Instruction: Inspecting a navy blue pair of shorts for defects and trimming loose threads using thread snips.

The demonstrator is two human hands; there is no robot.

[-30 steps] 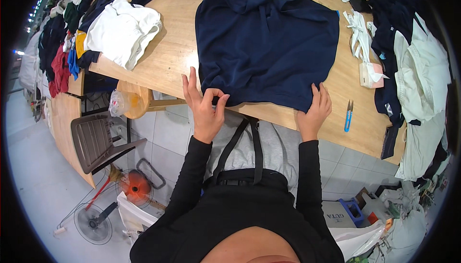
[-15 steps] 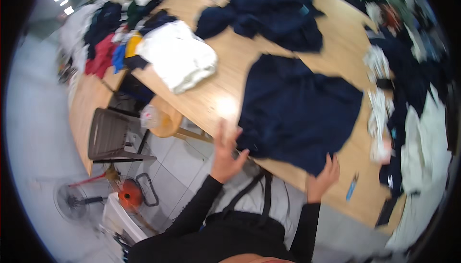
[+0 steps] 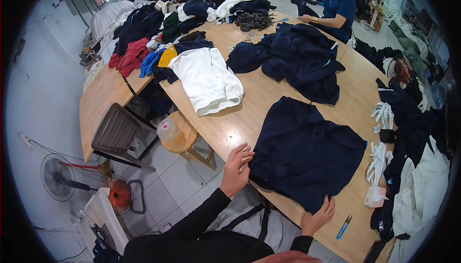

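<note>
A dark navy garment [image 3: 307,150] lies spread on the wooden table in front of me, with soft creases across it. My left hand [image 3: 236,169] is at its left edge, fingers stretched out and fingertips at or just beside the cloth. At the near corner my right hand [image 3: 319,216] rests with extended fingers on the fabric. Neither hand visibly grips it. Blue-handled thread snips [image 3: 344,227] lie on the table to the right of my right hand.
Folded white garments [image 3: 206,80] lie to the left, a navy pile [image 3: 305,59] beyond. White strips [image 3: 379,160] and dark cloth line the right side. A wooden stool [image 3: 180,136] and chair [image 3: 117,128] stand left. Across the table a person [image 3: 336,8] handles dark cloth.
The view has tilted up, so the table sits lower and a person across it shows. My left hand's fingers have drawn closer together; the navy garment stays spread in its place.
</note>
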